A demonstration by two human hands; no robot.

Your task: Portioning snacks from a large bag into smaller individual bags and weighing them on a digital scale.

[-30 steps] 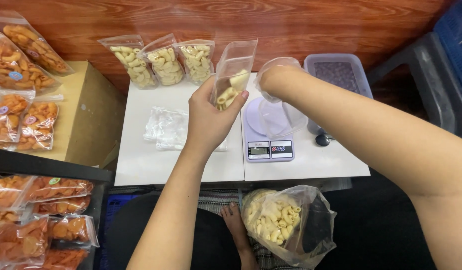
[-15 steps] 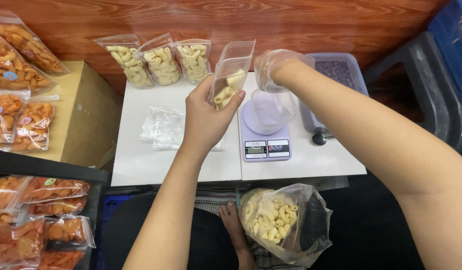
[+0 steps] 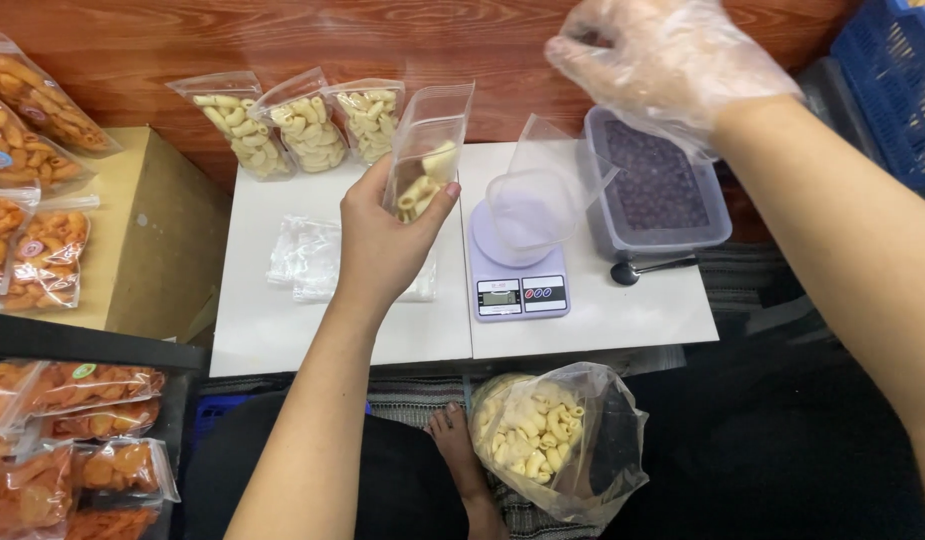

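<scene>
over the white bench (image 3: 282, 330), seen from my head camera, my left hand (image 3: 382, 250) grips a clear pouch (image 3: 427, 150) partly filled with pale crackers, upright beside the scale (image 3: 517, 285). my gloved right hand (image 3: 662, 60) hovers high, fingers pinched; whether it holds anything i cannot tell. best to keep the pouch mouth open and steady.

I see the small digital kitchen scale (image 3: 517, 285) on the white low table (image 3: 602, 320) — clear plastic tub (image 3: 537, 205) on it, lidded grey container (image 3: 657, 190) right.
</scene>
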